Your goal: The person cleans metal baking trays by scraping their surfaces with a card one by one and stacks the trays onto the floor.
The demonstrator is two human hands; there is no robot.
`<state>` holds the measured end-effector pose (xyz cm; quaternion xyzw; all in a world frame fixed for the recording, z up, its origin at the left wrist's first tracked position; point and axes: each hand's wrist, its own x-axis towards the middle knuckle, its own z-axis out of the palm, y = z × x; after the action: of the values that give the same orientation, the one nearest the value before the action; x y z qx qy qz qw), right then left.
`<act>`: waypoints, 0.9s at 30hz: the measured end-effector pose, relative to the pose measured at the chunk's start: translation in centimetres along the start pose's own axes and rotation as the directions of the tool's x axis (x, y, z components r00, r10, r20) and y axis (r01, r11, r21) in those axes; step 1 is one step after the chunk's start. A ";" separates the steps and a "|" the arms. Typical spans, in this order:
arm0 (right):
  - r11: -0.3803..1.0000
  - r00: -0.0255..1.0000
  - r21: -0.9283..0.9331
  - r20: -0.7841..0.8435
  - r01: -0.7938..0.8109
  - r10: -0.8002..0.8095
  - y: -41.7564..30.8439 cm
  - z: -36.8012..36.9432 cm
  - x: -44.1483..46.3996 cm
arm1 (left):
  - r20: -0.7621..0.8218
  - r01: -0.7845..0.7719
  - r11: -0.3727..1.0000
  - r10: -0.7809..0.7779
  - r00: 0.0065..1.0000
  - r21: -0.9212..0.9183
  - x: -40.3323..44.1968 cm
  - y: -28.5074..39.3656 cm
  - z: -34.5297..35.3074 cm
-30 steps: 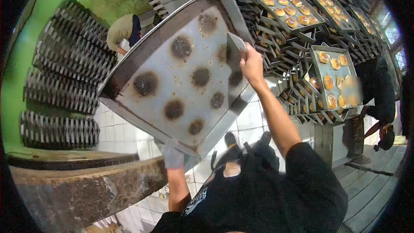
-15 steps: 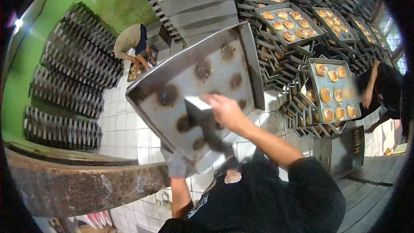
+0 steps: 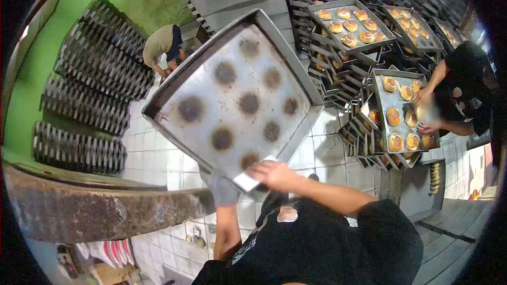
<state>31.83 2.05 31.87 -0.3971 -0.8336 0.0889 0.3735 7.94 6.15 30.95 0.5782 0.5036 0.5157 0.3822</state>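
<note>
A deep metal baking tray [image 3: 269,58] with several dark round burn marks is held tilted up in front of me. My left hand [image 3: 224,189], in a grey glove, grips its bottom corner. My right hand [image 3: 272,175] is bare and closed on a flat pale scraper [image 3: 247,181], which lies over the tray's lower corner, just right of my left hand. The fingers of my right hand are slightly blurred.
Stacked trays with buns [image 3: 402,110] stand at the right, where a co-worker in black [image 3: 465,95] handles buns. Another person [image 3: 162,45] bends down at the back left. Dark tray stacks [image 3: 79,148] line the green wall. A worn ledge [image 3: 116,208] runs at the lower left.
My right hand has brought the scraper down from the tray's upper right side to its bottom corner. The co-worker at the right has moved both hands to the buns.
</note>
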 end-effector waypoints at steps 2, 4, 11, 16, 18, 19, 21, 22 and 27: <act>0.986 0.968 -0.006 -0.190 -0.169 0.165 5.9 1.3 -3.4 | -0.060 0.108 0.965 -0.125 0.990 -0.238 -0.1 7.0 2.7; 0.901 0.836 -0.047 -0.396 -0.430 0.379 12.3 -1.2 -2.7 | -0.010 0.323 0.653 -0.451 0.892 -0.685 -0.7 9.0 3.3; 0.893 0.928 0.258 0.044 -0.368 0.370 3.6 -4.7 1.0 | -0.057 0.201 0.723 -0.316 0.947 -0.661 0.1 5.9 3.6; 0.869 0.731 -0.026 -0.552 -0.494 0.400 17.0 -7.3 0.0 | -0.087 0.191 0.745 -0.316 0.945 -0.639 -1.1 9.4 4.4; 0.774 0.585 0.113 -0.590 -0.622 0.556 19.7 -9.3 0.3 | -0.100 0.226 0.750 -0.363 0.926 -0.622 -2.4 8.7 3.3; 0.774 0.570 0.070 -0.636 -0.629 0.520 19.8 -9.7 0.9 | -0.057 0.293 0.722 -0.417 0.907 -0.627 -2.1 8.9 3.0; 0.866 0.786 0.008 -0.416 -0.499 0.457 14.8 -7.9 2.5 | -0.025 0.325 0.697 -0.442 0.897 -0.639 -0.3 9.6 4.2; 0.933 0.870 0.107 -0.338 -0.344 0.360 11.2 -5.7 3.6 | -0.050 0.274 0.749 -0.379 0.924 -0.603 -0.2 12.2 6.7; 0.998 0.877 0.033 -0.478 -0.046 0.056 4.2 -8.2 14.3 | -0.074 0.216 0.918 -0.254 0.964 -0.334 0.8 3.2 5.8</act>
<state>34.20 14.03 43.63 -0.4248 -0.7038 0.0063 0.5694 14.23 6.70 33.16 0.4120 0.4997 0.5740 0.5010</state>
